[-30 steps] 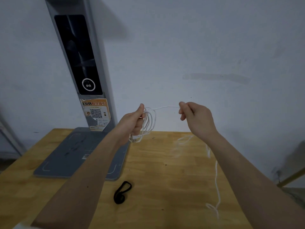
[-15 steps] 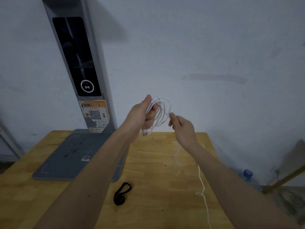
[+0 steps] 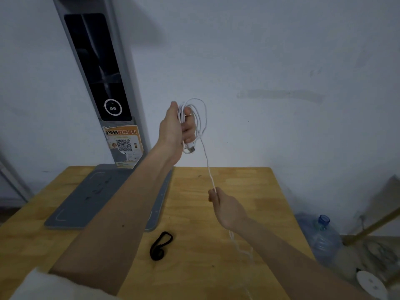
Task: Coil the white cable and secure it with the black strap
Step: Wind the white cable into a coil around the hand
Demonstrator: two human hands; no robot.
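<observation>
Dropping from beside the coil toward lower centre, the right hand [image 3: 227, 210] pinches the white cable [image 3: 202, 126]; the left hand [image 3: 175, 131] grips its loops mid-frame. The black strap [image 3: 161, 245] lies on the table [image 3: 238, 180].

Dim pale wall [image 3: 281, 50], wooden table [image 3: 238, 191], perhaps a water jug [image 3: 323, 237]

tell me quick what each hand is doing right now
Left hand: closed, gripping the coiled loops of the white cable.
Right hand: closed, pinching the cable's loose run.
</observation>
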